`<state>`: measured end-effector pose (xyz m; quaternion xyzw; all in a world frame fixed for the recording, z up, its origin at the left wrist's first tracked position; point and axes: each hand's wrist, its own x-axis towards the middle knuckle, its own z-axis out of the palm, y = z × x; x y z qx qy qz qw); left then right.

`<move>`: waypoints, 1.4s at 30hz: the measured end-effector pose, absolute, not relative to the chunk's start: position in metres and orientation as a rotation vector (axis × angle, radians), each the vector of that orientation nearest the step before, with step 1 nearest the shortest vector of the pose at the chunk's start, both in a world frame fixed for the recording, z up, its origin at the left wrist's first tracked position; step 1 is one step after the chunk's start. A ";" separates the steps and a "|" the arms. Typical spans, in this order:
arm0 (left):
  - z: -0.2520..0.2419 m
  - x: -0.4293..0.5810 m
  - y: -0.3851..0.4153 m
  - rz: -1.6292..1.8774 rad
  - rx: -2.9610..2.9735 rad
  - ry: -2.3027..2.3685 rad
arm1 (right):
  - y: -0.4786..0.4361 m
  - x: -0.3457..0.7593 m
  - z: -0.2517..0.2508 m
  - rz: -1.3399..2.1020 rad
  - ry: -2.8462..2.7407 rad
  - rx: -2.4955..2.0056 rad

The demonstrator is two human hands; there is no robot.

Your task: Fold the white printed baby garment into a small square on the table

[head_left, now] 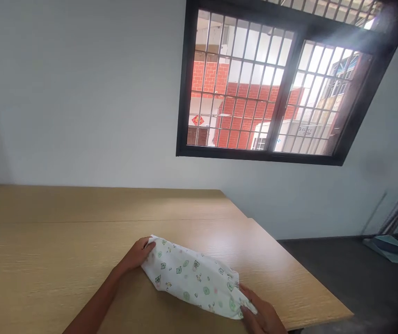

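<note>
Our left grip (134,255) and right grip (259,311) pinched opposite ends of the white green-printed cotton cloth (192,278); slack fingers risked it slipping across the pale wood-grain surface (80,250).

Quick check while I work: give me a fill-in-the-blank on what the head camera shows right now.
The left hand and right hand hold opposite ____ of the white printed cloth.
The cloth's printed motifs are mostly ____.
The cloth lies on a tabletop of light-coloured ____.
The barred window looks out on a building of red ____.

Missing words: ends; green; wood; brick.
</note>
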<state>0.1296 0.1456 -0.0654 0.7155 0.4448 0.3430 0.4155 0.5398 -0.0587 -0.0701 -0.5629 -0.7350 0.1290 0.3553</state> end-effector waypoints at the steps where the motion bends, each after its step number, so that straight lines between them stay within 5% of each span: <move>1: -0.066 0.120 0.142 0.851 1.780 1.140 | -0.053 0.534 -0.067 0.374 -1.877 -1.445; 13: -0.071 0.037 0.079 0.865 1.519 1.206 | 0.022 0.477 -0.036 0.713 -1.637 -1.467; 34: -0.067 0.027 0.059 0.872 1.489 1.183 | 0.045 0.469 -0.027 0.481 -1.735 -1.689; 42: -0.062 0.040 0.046 1.030 2.076 1.753 | 0.028 0.454 -0.028 -0.010 -1.914 -1.766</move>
